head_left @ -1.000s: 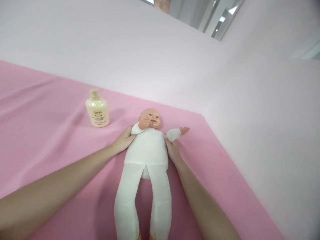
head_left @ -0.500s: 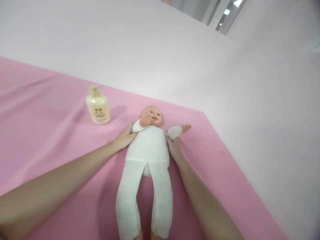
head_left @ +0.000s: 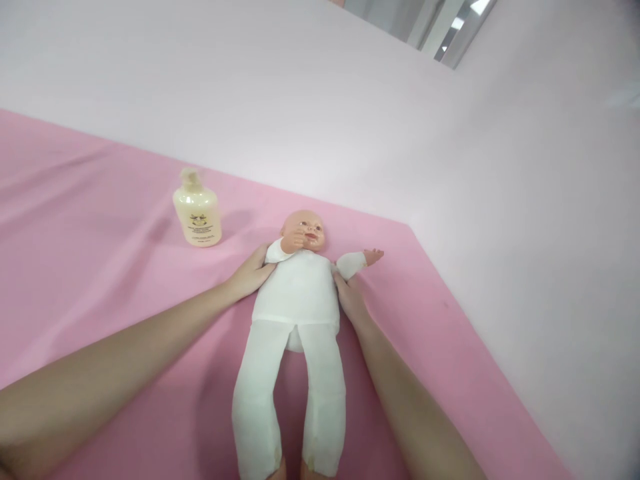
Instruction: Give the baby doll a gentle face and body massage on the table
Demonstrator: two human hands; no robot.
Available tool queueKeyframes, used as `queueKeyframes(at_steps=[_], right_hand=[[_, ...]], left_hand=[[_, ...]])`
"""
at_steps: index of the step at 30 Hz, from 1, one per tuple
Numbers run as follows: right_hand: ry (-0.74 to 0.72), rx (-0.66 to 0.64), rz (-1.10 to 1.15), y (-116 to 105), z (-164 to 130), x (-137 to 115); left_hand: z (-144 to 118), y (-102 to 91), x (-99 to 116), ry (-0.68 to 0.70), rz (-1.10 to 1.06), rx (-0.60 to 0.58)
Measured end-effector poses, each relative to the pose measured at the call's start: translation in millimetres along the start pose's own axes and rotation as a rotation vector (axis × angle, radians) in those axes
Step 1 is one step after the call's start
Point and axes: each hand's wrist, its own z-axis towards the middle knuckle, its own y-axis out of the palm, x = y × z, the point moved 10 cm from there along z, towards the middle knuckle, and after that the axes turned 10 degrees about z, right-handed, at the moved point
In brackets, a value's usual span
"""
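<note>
A baby doll (head_left: pixel 297 290) in white clothes lies face up on a pink cloth (head_left: pixel 125 280), its feet toward me and cut off by the bottom edge. My left hand (head_left: pixel 251 273) grips its side just under the bent arm, thumb on top and the other fingers partly hidden by the doll. On the opposite side my right hand (head_left: pixel 349 293) holds the body below the outstretched arm; most of those fingers are tucked out of sight. One doll hand rests near its mouth, the other points out to the right.
A pale yellow pump bottle (head_left: pixel 200 217) with a printed label stands on the cloth, left of the doll's head. Beyond the cloth's back and right edges is a white surface (head_left: pixel 480 193). A grey structure with bright lights (head_left: pixel 430 27) shows at the top.
The view has shifted very slightly. Both hands keep the same hold on the doll, and the bottle stands where it was.
</note>
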Motion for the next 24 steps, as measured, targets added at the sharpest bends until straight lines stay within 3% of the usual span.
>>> queueKeyframes(at_steps=[10, 24], right_hand=[[-0.009, 0.012, -0.012, -2.1, 4.6, 6.2], [0.017, 0.004, 0.008, -0.4, -1.2, 0.9]], left_hand=[[0.7, 2.2, -5.2, -0.001, -0.003, -0.001], [-1.4, 0.1, 3.4, 0.004, -0.022, -0.003]])
